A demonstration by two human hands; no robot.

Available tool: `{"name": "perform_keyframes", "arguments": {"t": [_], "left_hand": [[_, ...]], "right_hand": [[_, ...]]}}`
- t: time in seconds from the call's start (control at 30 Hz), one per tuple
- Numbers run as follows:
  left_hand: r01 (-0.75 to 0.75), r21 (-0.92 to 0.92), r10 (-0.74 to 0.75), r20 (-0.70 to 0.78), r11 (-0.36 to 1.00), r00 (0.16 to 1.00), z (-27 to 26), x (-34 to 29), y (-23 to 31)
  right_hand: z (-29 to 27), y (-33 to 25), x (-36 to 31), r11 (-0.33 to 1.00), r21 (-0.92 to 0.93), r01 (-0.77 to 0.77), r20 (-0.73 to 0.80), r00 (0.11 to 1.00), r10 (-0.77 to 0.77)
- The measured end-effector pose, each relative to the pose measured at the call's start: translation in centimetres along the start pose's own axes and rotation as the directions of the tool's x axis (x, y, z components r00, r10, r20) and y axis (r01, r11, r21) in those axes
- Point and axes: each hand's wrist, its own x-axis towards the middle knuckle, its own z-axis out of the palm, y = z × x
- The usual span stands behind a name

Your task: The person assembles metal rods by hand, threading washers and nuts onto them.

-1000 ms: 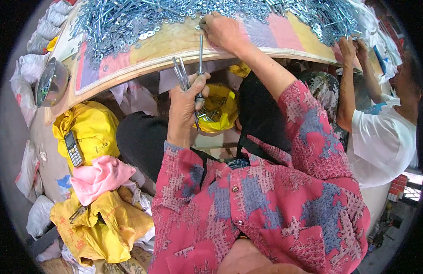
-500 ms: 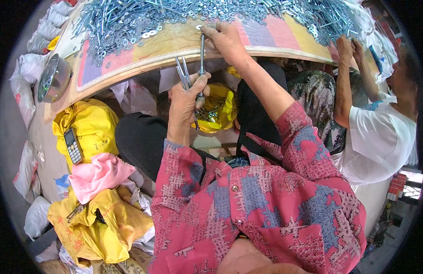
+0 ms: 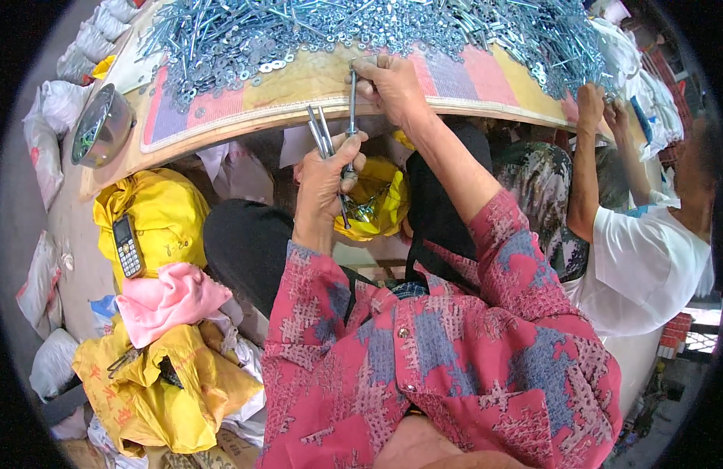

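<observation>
My left hand is closed round several long metal bolts, whose shafts stick up past the thumb. One longer bolt stands upright from the same grip, apart from the others. At its top end the thumb and fingers of my right hand are pinched; a small ring-like piece seems to be there, too small to tell for sure. Both hands are at the table's near edge. Beyond them spreads a heap of loose bolts, washers and nuts. Below my left hand, an open yellow bag holds metal pieces.
A metal bowl stands at the table's left corner. A keypad phone lies on a full yellow bag, beside a pink cloth. On the right, a co-worker in a white shirt has both hands at the heap.
The view has shifted slightly, so the table sits lower in it. My right fingertips have come onto the upright bolt's top, where a washer showed beside them before. My left grip stays.
</observation>
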Motion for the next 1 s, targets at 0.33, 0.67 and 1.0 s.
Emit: {"name": "perform_keyframes", "arguments": {"t": [0.33,0.67,1.0], "left_hand": [[-0.180,-0.097,0.164,-0.152,0.979,0.975,-3.1,0.4,1.2],[-0.134,-0.063,0.123,-0.157,0.989,0.980,-1.9,-0.9,1.5],[-0.053,0.018,0.054,-0.054,0.998,0.997,-1.8,-1.0,0.8]], "right_hand": [[1.3,-1.4,-3.0,0.883,-0.420,0.208,0.343,0.938,-0.057],[2.3,2.4,9.1,0.123,-0.968,0.220,0.141,0.877,-0.460],[-1.9,-2.7,1.0,0.816,-0.489,0.307,0.307,0.937,-0.169]]}}
